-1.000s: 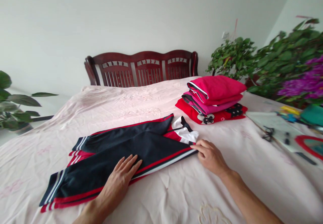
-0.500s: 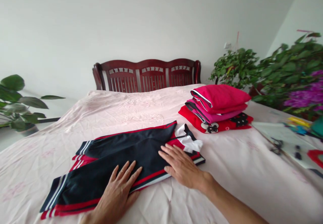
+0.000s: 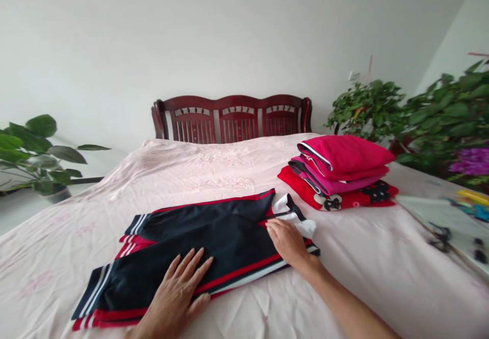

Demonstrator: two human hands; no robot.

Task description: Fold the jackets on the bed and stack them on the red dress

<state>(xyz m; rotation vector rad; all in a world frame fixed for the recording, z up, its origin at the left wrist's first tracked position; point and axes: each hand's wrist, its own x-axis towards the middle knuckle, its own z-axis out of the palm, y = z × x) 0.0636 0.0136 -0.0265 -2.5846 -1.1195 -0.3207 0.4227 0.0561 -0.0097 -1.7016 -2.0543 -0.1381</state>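
Dark navy clothing (image 3: 229, 237) with red and white stripes lies flat and folded on the pink sheet, its two long striped parts pointing left. White and red fabric (image 3: 298, 220) shows at its right end. My left hand (image 3: 178, 290) rests on the lower long part with fingers spread. My right hand (image 3: 288, 242) lies on the right end beside the white fabric; its fingers are close together and bent at the tips, and whether they pinch any cloth cannot be seen.
A stack of folded red and pink clothes (image 3: 344, 160) sits at the right on the sheet (image 3: 206, 165). Farther right, a board (image 3: 424, 211) bears small items. Potted plants stand at both sides, and a dark wooden headboard (image 3: 237, 120) rises behind.
My right hand has shifted right along the clothing toward the white fabric, and its fingers have drawn together. My left hand stays spread on the clothing. The whole view has shifted slightly.
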